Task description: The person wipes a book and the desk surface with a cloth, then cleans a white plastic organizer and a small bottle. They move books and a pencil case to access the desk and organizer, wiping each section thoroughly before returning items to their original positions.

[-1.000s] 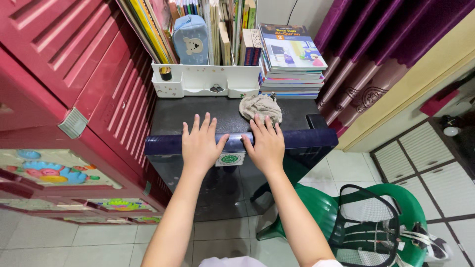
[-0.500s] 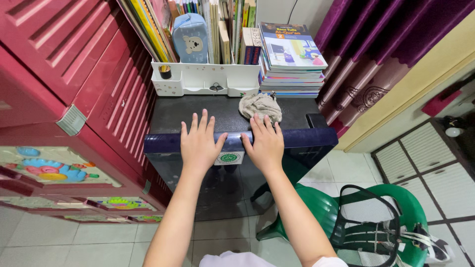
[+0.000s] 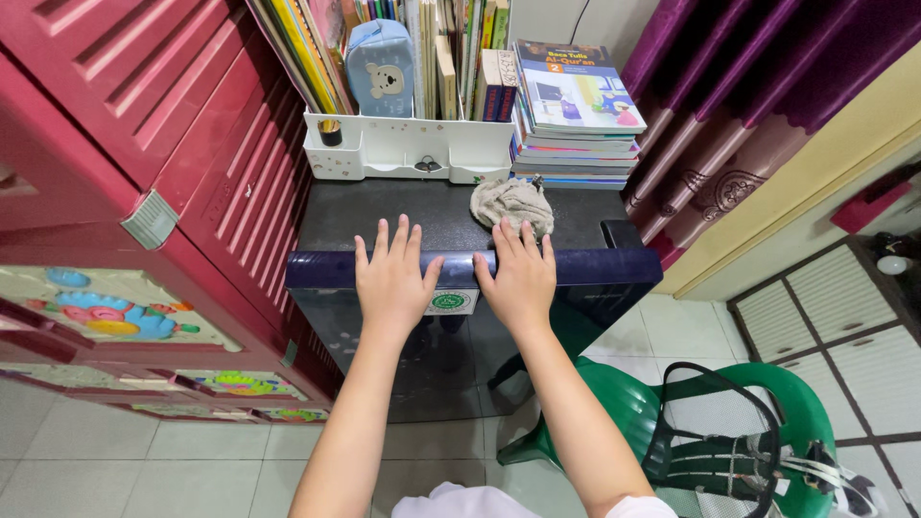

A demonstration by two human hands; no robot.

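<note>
One glossy dark-blue cabinet (image 3: 614, 273)

Both arms outstretched — left hand (image 3: 390, 279), right hand (image 3: 519, 278) flat.

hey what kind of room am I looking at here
Most likely a home study corner or child's bedroom: a small dark desk with a white organiser of books, a stack of schoolbooks, a red plastic drawer cabinet, and purple curtains.
</note>
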